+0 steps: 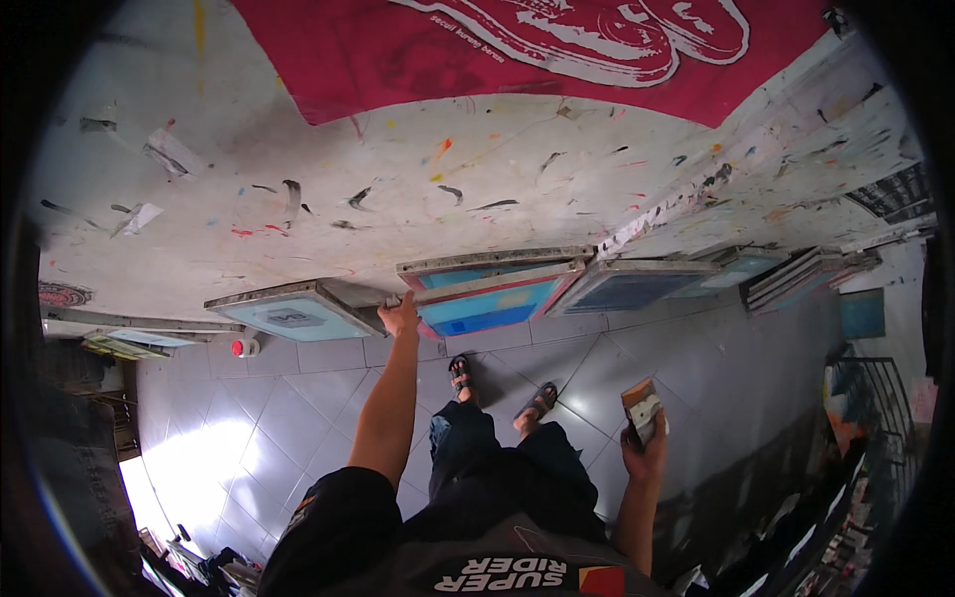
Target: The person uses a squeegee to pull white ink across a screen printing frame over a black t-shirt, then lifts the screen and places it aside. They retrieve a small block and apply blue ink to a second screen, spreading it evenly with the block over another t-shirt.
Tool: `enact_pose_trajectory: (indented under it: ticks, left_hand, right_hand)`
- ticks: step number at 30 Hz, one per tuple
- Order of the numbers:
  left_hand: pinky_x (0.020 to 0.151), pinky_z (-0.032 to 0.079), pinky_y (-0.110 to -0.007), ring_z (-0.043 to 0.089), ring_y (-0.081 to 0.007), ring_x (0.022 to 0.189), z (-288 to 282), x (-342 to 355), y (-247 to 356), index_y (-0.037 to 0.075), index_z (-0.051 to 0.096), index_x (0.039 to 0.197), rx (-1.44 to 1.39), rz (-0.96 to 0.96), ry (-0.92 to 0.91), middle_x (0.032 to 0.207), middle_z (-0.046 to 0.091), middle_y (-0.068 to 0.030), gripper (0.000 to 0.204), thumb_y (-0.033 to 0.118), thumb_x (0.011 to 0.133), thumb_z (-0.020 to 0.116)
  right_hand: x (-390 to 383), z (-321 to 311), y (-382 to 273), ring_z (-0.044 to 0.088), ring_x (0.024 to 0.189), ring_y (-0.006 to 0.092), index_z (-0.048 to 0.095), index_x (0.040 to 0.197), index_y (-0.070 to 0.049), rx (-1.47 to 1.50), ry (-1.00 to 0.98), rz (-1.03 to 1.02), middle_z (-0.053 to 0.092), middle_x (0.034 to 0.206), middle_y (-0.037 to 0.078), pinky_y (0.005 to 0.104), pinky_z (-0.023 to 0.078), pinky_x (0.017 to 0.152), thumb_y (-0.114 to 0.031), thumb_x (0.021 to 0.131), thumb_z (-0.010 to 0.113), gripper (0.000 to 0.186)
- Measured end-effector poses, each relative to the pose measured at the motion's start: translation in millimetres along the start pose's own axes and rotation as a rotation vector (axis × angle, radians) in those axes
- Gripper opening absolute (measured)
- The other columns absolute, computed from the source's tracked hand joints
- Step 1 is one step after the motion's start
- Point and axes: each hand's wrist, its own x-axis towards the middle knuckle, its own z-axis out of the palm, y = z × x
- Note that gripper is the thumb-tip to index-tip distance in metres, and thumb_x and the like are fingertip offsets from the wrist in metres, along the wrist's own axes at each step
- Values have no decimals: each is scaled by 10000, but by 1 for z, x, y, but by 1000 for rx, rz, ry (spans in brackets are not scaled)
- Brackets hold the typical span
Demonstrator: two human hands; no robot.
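Observation:
My left hand (399, 315) reaches to the wall and grips the upper left corner of a screen printing frame (497, 303) with blue mesh and a pinkish edge. That frame leans on another screen frame (477, 261) behind it, against the wall. Just left of the hand stands a screen frame (298, 310) with pale blue mesh and a grey patch. Low on the right, away from the frames, my right hand (645, 454) is closed around a small flat object (642, 408) with a brown edge and a whitish face; its kind is unclear.
More screen frames (637, 284) lean along the wall to the right, some stacked (796, 279). A red-and-white container (245, 347) stands on the grey tiled floor (328, 388) at left. A red printed cloth (497, 60) hangs on the paint-marked wall (348, 149). A dark metal rack (880, 398) stands far right.

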Motion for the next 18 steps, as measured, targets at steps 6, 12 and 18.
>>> enact_pose_trajectory:
  ticks: [6, 12, 18]
  left_hand:
    - [688, 610, -428, 649, -262, 887, -45, -39, -13, 115, 407, 1466, -231, -143, -128, 1142, 631, -166, 769, 178, 827, 830]
    - [867, 626, -465, 632, -309, 1078, -92, -89, -33, 125, 395, 1481, -292, -213, -300, 1285, 579, -191, 817, 102, 812, 862]
    - [1092, 499, -621, 452, -474, 1420, -187, -69, -61, 91, 113, 1655, -388, -356, -1009, 1602, 359, -254, 1083, 404, 881, 803]
  right_hand:
    - [-19, 34, 22, 579, 1051, 142, 595, 1325, -197, -18, -57, -19, 639, 1230, -25, 347, 441, 869, -451, 1006, 704, 422]
    - [-24, 29, 20, 578, 1057, 143, 592, 1324, -183, 10, -8, -94, 636, 1219, -16, 361, 458, 865, -432, 1018, 689, 405]
    - [-37, 7, 25, 590, 1033, 144, 597, 1319, -203, 38, 44, -86, 643, 1202, -18, 353, 469, 852, -418, 1019, 693, 381]
